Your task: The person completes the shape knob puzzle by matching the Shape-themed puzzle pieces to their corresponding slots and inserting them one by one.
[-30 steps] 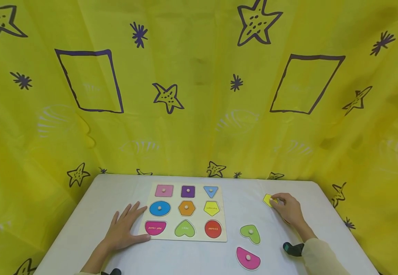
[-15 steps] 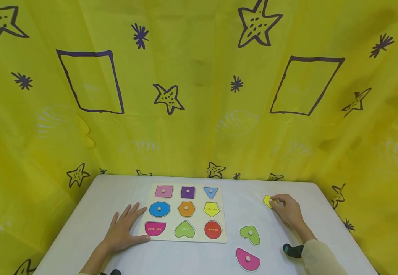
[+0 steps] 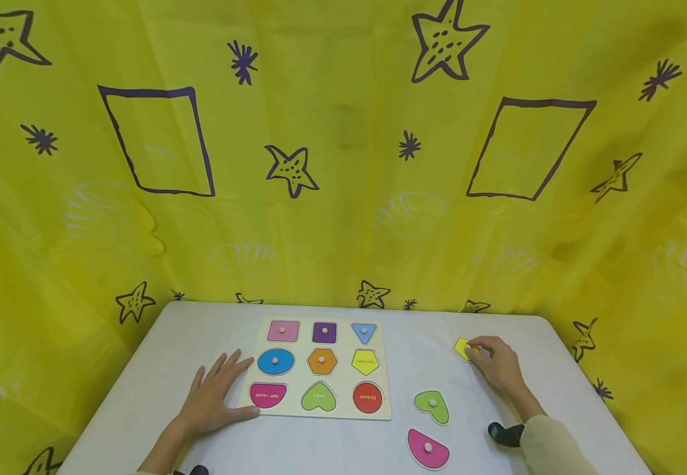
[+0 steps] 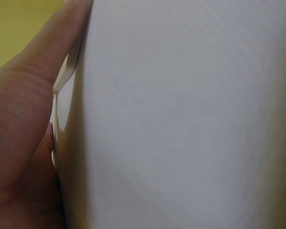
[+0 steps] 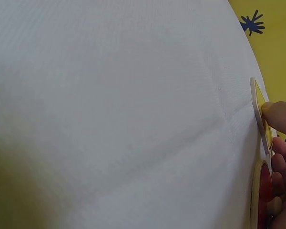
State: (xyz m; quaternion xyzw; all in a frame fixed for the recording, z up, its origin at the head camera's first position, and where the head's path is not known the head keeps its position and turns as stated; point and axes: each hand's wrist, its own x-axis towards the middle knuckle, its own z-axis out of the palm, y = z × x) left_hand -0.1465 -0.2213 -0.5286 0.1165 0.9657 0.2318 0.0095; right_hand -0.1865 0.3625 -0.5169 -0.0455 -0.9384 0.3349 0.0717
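The left hand [image 3: 213,404], fingers spread, touches the left edge of the shape-puzzle board [image 3: 345,356], right of which, on the white-covered table [image 3: 326,448], lie a pink half-round piece [image 3: 421,446] and a green heart piece [image 3: 438,410], then, farther right, the yellow pentagon piece [image 3: 461,347], pinched in the right hand [image 3: 500,365].

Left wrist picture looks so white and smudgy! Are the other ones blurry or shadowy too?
Left wrist view: mostly pale table, blurry brownish along the right edge, shadow beside the left hand; right wrist view: blurry dark-yellowish patch at lower left, soft shadow beside the yellow piece; head view: clearer, with the board evenly lit, though its words are tiny.
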